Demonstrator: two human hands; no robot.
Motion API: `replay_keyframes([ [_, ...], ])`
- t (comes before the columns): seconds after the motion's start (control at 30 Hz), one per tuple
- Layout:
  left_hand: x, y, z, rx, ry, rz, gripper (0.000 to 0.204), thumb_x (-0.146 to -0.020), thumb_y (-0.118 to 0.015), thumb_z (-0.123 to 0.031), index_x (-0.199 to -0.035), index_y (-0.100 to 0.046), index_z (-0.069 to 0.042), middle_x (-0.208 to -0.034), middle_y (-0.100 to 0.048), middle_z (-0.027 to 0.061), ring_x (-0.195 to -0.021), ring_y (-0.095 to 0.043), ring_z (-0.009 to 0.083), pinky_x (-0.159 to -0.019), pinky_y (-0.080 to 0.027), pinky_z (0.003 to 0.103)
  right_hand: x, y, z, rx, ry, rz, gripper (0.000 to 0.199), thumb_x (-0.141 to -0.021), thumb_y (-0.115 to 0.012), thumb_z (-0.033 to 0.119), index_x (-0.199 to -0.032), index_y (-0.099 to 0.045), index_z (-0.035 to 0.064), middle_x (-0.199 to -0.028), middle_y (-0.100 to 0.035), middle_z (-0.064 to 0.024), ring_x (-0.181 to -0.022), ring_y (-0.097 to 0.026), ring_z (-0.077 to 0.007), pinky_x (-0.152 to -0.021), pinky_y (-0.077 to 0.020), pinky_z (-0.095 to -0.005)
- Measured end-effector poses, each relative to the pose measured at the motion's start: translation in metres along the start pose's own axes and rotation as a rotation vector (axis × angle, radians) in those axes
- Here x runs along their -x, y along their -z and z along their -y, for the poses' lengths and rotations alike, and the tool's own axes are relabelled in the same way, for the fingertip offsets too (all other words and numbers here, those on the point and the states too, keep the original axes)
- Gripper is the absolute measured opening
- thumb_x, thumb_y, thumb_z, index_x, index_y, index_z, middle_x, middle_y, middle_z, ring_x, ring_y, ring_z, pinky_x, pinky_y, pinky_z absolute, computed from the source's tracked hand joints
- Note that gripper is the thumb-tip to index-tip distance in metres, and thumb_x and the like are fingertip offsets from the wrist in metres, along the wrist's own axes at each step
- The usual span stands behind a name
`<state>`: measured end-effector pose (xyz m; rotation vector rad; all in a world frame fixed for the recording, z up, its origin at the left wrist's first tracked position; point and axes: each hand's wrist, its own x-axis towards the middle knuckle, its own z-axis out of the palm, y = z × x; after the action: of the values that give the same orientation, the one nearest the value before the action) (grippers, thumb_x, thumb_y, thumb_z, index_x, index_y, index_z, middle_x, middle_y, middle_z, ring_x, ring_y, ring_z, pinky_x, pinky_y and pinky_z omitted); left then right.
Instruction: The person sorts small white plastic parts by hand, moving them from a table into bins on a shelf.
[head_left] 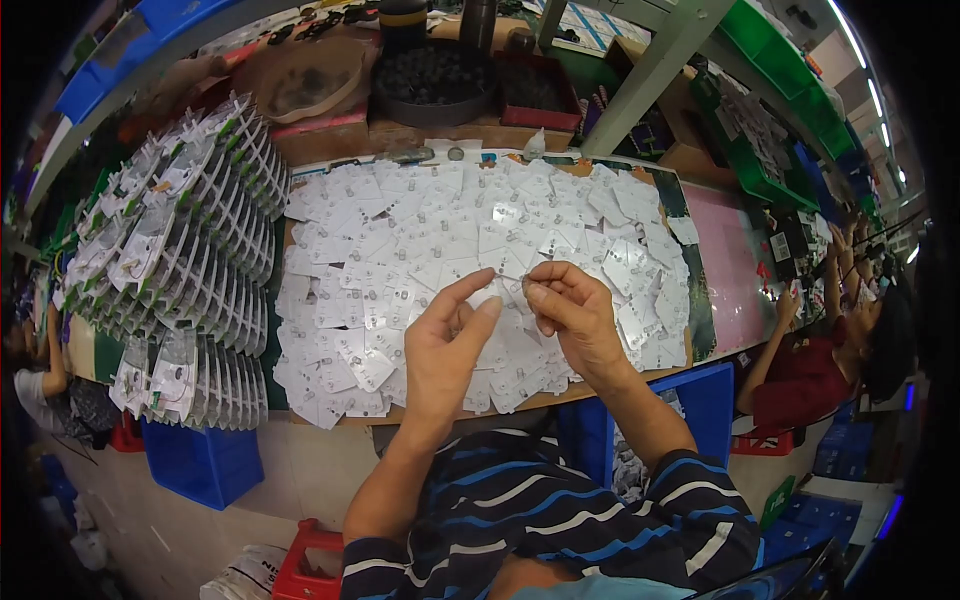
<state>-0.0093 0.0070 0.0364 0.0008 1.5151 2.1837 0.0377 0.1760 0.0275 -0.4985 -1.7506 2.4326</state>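
Above a broad layer of white plastic cards (pixel 400 240), each with small fittings on it, both my hands hang near the middle. My left hand (pixel 445 345) has its thumb and index finger stretched out and apart, the other fingers curled; I make out nothing held between them. Just to its right, my right hand (pixel 580 315) pinches thumb against index finger, close to the left fingertips. Whatever sits in that pinch is too small to name. At the left stand tall stacked rows of white, green-edged plastic parts (pixel 180 250) with clear pieces on them.
Along the back are a dark round tray (pixel 435 85) of small black parts, a tan bowl (pixel 310 80) and a red bin (pixel 540 90). A metal post (pixel 650 80) rises at the back right. Blue crates (pixel 205 465) stand below the table. A co-worker (pixel 820 370) sits at the right.
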Motion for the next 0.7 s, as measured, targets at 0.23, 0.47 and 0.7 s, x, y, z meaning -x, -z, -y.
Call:
replay_keyframes([
  [0.23, -0.025, 0.008, 0.000, -0.243, -0.034, 0.286, 0.029, -0.085, -0.072, -0.008, -0.113, -0.065, -0.002, -0.062, -0.042, -0.0104, -0.057, -0.034, -0.0007, -0.054, -0.027, 0.017, 0.003, -0.002, 0.013, -0.088, -0.147, 0.072, 0.023, -0.089, -0.067, 0.009, -0.109, -0.060, 0.0000, -0.087, -0.063, -0.0033, -0.065, -0.051, -0.0065, -0.056, -0.0403, -0.0197],
  [0.47, -0.031, 0.011, 0.001, -0.226, 0.038, 0.354, 0.018, -0.087, -0.072, -0.011, -0.101, -0.066, -0.002, -0.063, -0.046, -0.0101, -0.056, -0.035, -0.0013, -0.052, -0.026, 0.016, 0.001, 0.004, 0.009, -0.126, -0.173, 0.128, 0.023, -0.089, -0.066, 0.008, -0.109, -0.061, -0.0008, -0.089, -0.064, -0.0043, -0.066, -0.051, -0.0065, -0.055, -0.0405, -0.0194],
  [0.7, -0.028, 0.014, -0.001, -0.192, 0.126, 0.302, 0.018, -0.090, -0.069, -0.015, -0.102, -0.066, -0.002, -0.062, -0.048, -0.0086, -0.051, -0.035, -0.0014, -0.044, -0.024, 0.017, 0.001, 0.002, 0.006, 0.000, -0.097, 0.126, 0.030, -0.087, -0.070, 0.012, -0.111, -0.059, -0.0024, -0.094, -0.062, -0.0038, -0.077, -0.055, -0.0061, -0.058, -0.0401, -0.0193],
])
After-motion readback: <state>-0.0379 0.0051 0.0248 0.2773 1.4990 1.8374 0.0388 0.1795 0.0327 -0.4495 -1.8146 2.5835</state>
